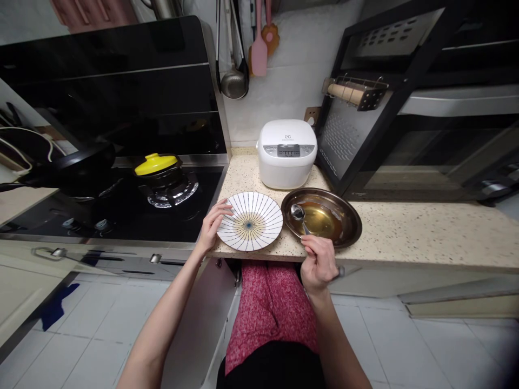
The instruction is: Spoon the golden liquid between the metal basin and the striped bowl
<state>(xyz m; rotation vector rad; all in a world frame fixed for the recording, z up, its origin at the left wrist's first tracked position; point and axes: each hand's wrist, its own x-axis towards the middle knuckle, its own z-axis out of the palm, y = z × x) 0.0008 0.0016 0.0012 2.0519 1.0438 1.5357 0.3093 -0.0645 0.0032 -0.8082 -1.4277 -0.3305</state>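
Observation:
My left hand (214,220) holds the left rim of a white plate (265,208) with dark lines radiating from its centre; the fingers lie over the edge. A yellowish tint shows around the plate's middle. In my right hand (319,263) is the handle of a metal spoon (297,212), fingers closed around it. The spoon's bowl is over the left part of a round metal basin (353,227), tilted up toward the far side. Clear yellowish liquid (322,220) lies in the bottom of the basin. Plate and basin sit side by side on the counter.
A white rice cooker (287,162) stands behind the plate and basin. To the left, a pot with a yellow lid (156,163) and a dark wok (85,167) sit on the black stove. A black rack (344,124) with an oven (458,151) stands right. Utensils hang above.

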